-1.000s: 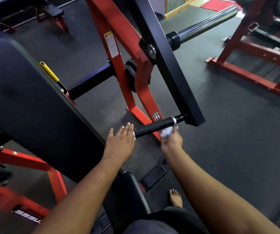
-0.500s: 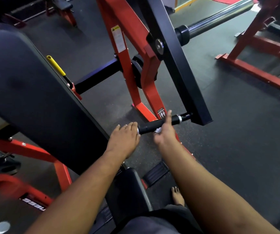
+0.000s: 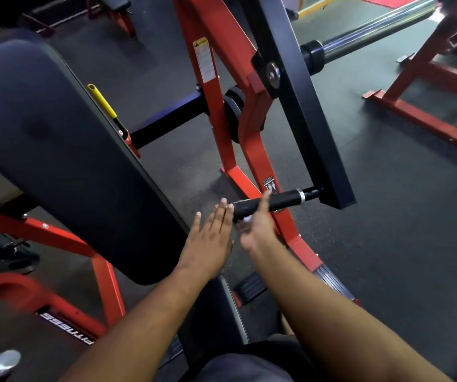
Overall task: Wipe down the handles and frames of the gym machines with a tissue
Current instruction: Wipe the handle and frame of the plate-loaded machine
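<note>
A black rubber handle (image 3: 282,202) sticks out from the black lever arm (image 3: 304,106) of a red-framed gym machine (image 3: 213,92). My right hand (image 3: 257,230) holds a white tissue (image 3: 247,220) against the underside of the handle near its free end. Its thumb lies up across the grip, and the tissue is mostly hidden by the hand. My left hand (image 3: 210,232) is flat with straight fingers, and its fingertips touch the handle's free end.
A large black back pad (image 3: 56,147) fills the left, with a yellow-tipped lever (image 3: 101,102) behind it. A chrome weight sleeve (image 3: 373,31) juts out at upper right. Another red machine frame (image 3: 428,119) stands on the dark rubber floor at right. The black seat (image 3: 216,321) is below my arms.
My right hand has slid with the tissue along the handle from near the silver collar toward the free end. My left hand has stayed at the handle's tip.
</note>
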